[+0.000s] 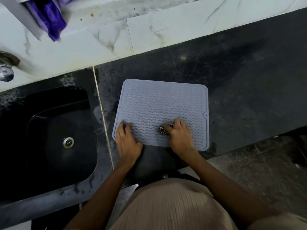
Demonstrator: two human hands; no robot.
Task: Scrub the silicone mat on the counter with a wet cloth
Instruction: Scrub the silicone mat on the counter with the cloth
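On the dark stone surface, just right of the black sink, lies the grey-blue silicone mat, flat, its ribbed face up and its near edge running close along the front lip of the surface. Wavy ridges cross it from side to side, so a stroke toward the wall goes across the ribs and a sideways stroke runs along them.

Low on the mat, near its front edge and a little right of middle, sits the wet cloth, a small checked wad bunched under the right hand. That hand's grip is closed over the wad, fingers curled down on it and pressing it to the ribs; only a corner of cloth shows past the fingertips. The left hand has nothing in it: it lies spread and flat on the mat's near-left corner, fingers on the ribs and heel off the edge, seemingly pinning the mat so it will not slide.

What the coming stroke turns on is this: nearly all the unscrubbed-looking area lies away from the cloth, toward the wall and toward the left. A wet sheen shows on the far ribs. The right hand is the one placed to push forward, and the pinned corner is probably the last part it can reach.
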